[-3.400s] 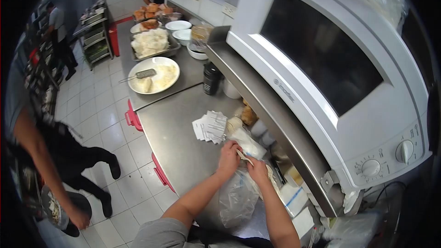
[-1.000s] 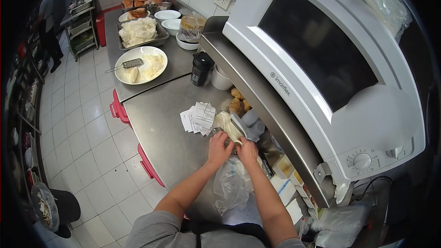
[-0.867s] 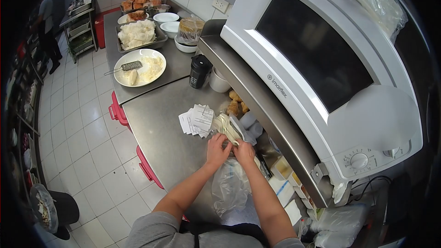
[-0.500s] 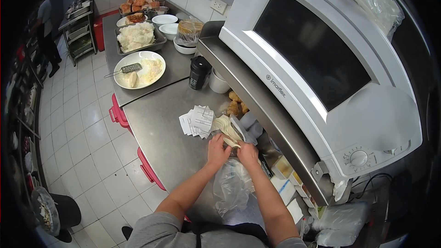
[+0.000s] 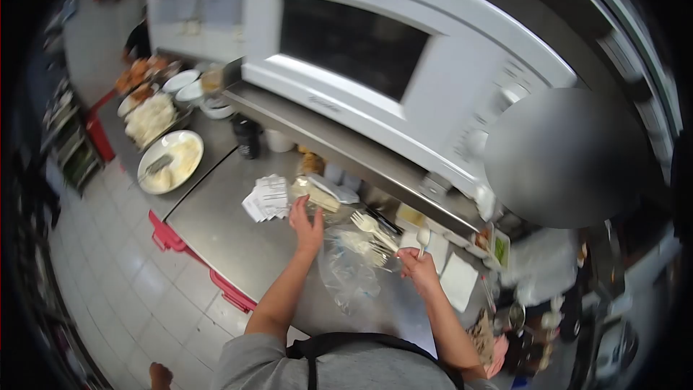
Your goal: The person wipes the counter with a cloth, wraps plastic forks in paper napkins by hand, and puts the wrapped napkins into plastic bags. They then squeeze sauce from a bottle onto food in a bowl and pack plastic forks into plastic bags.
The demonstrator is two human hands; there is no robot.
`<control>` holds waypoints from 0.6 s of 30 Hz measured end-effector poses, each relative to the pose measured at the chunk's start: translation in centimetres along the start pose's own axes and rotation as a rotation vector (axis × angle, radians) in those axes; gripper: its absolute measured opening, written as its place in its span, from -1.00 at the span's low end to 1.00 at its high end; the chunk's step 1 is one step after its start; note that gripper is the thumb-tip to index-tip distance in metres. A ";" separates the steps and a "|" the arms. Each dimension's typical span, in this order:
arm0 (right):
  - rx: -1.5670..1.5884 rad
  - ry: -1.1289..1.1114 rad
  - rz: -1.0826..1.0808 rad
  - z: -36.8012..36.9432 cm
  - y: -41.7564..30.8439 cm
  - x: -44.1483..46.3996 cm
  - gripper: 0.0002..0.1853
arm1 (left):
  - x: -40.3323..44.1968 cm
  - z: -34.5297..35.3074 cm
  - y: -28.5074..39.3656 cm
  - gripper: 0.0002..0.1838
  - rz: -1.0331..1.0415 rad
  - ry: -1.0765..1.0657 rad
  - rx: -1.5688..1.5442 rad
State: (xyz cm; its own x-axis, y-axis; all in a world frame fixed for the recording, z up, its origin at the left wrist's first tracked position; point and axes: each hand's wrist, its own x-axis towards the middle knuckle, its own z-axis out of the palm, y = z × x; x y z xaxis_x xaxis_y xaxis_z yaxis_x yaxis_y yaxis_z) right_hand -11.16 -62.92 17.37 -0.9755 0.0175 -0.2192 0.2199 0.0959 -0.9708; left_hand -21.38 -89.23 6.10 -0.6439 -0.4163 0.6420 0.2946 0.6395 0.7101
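My right hand point(image 5: 419, 267) is closed on a pale disposable spoon point(image 5: 423, 235), held with its bowl up. Left of it, pale disposable forks point(image 5: 367, 224) stick out of a clear plastic bag point(image 5: 350, 274) on the steel counter. My left hand point(image 5: 307, 225), its fingers apart, holds nothing that I can see. Just beyond its fingertips lies a bundle of cream-coloured pieces point(image 5: 317, 195) in clear wrap, too blurred to name. A fanned stack of paper slips point(image 5: 267, 198) rests left of that bundle.
A white oven point(image 5: 346, 50) stands on a steel shelf point(image 5: 339, 141) over the counter's back. Further left are a black cup point(image 5: 246, 137), a white plate point(image 5: 154, 186) with grated food and a grater, and a tray of white food point(image 5: 150, 120). Small containers point(image 5: 498, 245) sit at right.
My hands were together at the cream-coloured bundle and have moved apart. The right hand has shifted right and now holds a spoon. The view has turned right, bringing the forks into sight.
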 end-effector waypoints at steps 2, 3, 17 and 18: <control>0.182 -0.032 0.062 -1.0 1.9 -4.5 -0.78 | -1.6 -0.4 4.4 -0.53 -0.214 -0.207 -0.777; 0.260 -0.067 0.089 -1.0 2.7 -6.0 -0.79 | -2.7 -1.1 6.4 -0.56 -0.373 -0.315 -1.142; -0.009 0.031 -0.158 -2.2 7.6 -16.4 -0.67 | -11.3 -9.0 17.8 -0.39 -0.453 -1.135 -1.066; -0.035 0.022 -0.172 -2.4 8.0 -16.6 -0.67 | -12.1 -8.8 18.4 -0.34 -0.453 -1.148 -1.076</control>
State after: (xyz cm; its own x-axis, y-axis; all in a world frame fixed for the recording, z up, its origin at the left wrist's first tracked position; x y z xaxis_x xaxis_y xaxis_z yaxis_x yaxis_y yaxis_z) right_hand 6.77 -60.08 13.48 -0.9986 0.0200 -0.0481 0.0503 0.1344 -0.9896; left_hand -1.95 -78.10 13.90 -0.8210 0.5514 0.1478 -0.0422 -0.3168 0.9476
